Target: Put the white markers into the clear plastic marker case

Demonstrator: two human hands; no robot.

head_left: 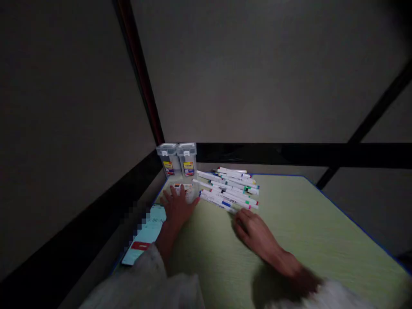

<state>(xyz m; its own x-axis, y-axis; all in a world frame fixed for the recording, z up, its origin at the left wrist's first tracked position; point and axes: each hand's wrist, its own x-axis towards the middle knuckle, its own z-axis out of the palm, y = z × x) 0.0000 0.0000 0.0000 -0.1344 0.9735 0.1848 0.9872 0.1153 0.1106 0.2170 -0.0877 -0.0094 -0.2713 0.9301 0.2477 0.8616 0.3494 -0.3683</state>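
A pile of several white marker pens [230, 189] with coloured caps lies at the far side of a pale green mat [289, 240]. My right hand [254, 234] rests on the mat just in front of the pile, fingers curled toward the nearest pens; whether it grips one is unclear. My left hand [177, 206] lies flat with fingers spread on a clear plastic case [185, 191] with a printed label, left of the pens.
Two upright grey plastic boxes [177, 159] with yellow labels stand at the mat's far left corner. A phone [146, 234] with a lit timer screen lies at the mat's left edge. Dark panels wall the space on the left and behind.
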